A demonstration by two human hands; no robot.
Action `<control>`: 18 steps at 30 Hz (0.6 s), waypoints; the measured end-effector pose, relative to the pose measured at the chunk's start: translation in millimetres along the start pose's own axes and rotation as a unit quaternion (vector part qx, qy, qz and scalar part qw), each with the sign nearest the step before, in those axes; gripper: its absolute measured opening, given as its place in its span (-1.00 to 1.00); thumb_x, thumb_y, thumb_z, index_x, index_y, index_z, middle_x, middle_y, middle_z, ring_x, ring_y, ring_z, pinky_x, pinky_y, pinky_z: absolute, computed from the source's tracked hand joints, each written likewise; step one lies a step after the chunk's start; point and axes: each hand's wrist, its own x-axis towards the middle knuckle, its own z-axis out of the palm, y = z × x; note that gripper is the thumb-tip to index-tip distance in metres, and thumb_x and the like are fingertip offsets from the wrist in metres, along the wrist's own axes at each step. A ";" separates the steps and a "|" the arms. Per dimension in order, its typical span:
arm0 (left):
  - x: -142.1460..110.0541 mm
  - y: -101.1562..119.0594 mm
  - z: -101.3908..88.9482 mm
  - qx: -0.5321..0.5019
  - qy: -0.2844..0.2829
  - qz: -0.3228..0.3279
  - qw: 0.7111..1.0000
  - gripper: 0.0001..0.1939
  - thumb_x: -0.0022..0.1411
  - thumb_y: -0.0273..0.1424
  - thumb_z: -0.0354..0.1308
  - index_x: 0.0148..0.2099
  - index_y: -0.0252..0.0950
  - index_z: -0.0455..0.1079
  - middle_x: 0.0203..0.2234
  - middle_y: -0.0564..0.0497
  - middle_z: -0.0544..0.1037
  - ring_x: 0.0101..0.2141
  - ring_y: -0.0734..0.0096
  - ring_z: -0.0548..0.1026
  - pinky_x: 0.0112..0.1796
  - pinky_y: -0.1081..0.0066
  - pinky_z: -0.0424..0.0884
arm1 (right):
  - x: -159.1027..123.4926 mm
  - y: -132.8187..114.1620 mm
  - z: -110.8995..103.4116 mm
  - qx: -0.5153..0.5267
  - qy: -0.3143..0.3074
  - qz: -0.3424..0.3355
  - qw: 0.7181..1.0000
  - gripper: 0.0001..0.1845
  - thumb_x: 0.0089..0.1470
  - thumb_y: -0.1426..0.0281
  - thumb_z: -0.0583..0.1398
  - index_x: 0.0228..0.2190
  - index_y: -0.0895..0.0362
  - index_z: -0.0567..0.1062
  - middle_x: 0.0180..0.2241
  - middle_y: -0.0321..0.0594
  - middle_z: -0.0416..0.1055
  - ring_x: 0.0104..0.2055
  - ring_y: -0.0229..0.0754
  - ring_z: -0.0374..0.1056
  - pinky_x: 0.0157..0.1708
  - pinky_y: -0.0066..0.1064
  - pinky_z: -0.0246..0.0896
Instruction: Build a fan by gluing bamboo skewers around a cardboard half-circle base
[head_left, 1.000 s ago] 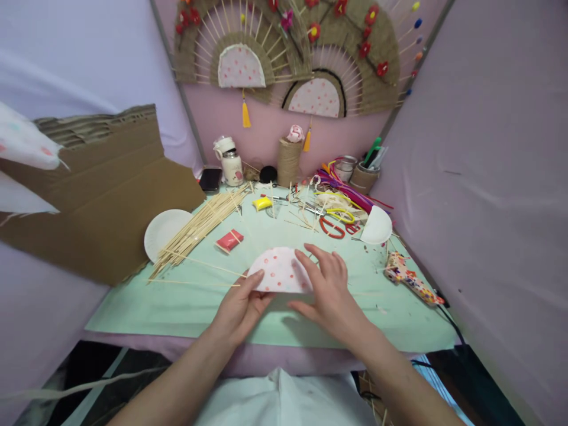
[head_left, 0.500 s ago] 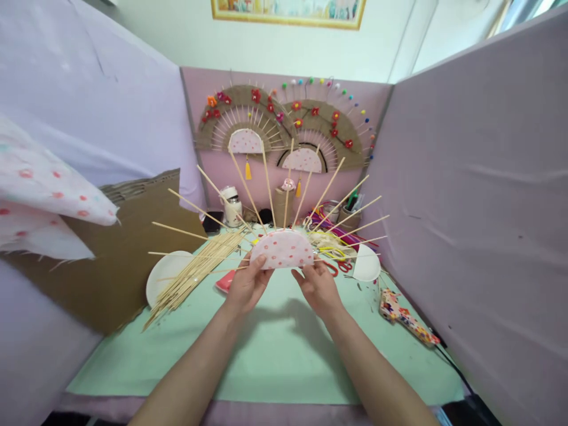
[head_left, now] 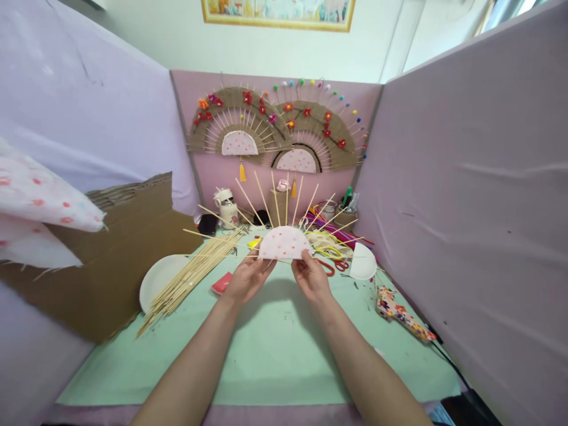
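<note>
A pink half-round piece with red dots [head_left: 284, 243] is held upright above the green mat [head_left: 266, 349]. Several thin wooden sticks [head_left: 276, 204] fan out from behind it. My left hand [head_left: 247, 279] pinches its lower left edge. My right hand [head_left: 310, 277] pinches its lower right edge. Both hands have their fingers closed on the piece, arms stretched forward.
A heap of loose sticks [head_left: 195, 273] and a white paper plate [head_left: 158, 278] lie left, beside brown cardboard [head_left: 115, 254]. A red pad [head_left: 222, 283], red scissors [head_left: 331, 267], a half plate [head_left: 362, 262] and a patterned glue gun [head_left: 399, 313] are nearby. Two finished fans [head_left: 275, 127] hang on the back wall.
The pink piece has been lifted off the mat and held upright with its sticks fanned out, then moved farther away. The view has tilted up.
</note>
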 end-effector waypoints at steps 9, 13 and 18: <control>-0.9 -10.6 5.7 0.013 0.040 0.038 0.998 -0.59 0.09 -0.41 0.37 0.01 -0.31 0.46 0.05 -0.13 0.51 0.14 0.24 0.39 0.22 0.27 0.20 | -2.8 3.2 -6.5 -0.018 -0.011 0.022 1.000 -0.67 -0.24 0.36 0.48 -0.40 0.09 0.50 -0.39 -0.37 0.57 -0.39 -0.35 0.45 -0.39 -0.53 0.43; -2.7 -11.0 2.7 0.018 0.054 0.066 0.996 -0.49 0.12 -0.42 0.34 0.13 -0.18 0.39 0.09 -0.06 0.49 0.13 0.29 0.39 0.18 0.27 0.26 | -4.9 6.3 -6.1 -0.031 -0.025 0.022 0.999 -0.67 -0.23 0.35 0.47 -0.39 0.07 0.50 -0.39 -0.39 0.57 -0.39 -0.35 0.44 -0.39 -0.53 0.40; -10.9 -3.1 3.3 -0.015 -0.007 0.028 0.999 -0.30 0.06 -0.51 0.36 0.23 -0.04 0.28 0.12 -0.02 0.46 0.10 0.29 0.42 0.16 0.19 0.28 | -9.4 10.7 -3.9 -0.039 -0.050 0.029 0.998 -0.65 -0.22 0.32 0.47 -0.34 0.05 0.52 -0.38 -0.41 0.57 -0.39 -0.36 0.42 -0.40 -0.53 0.37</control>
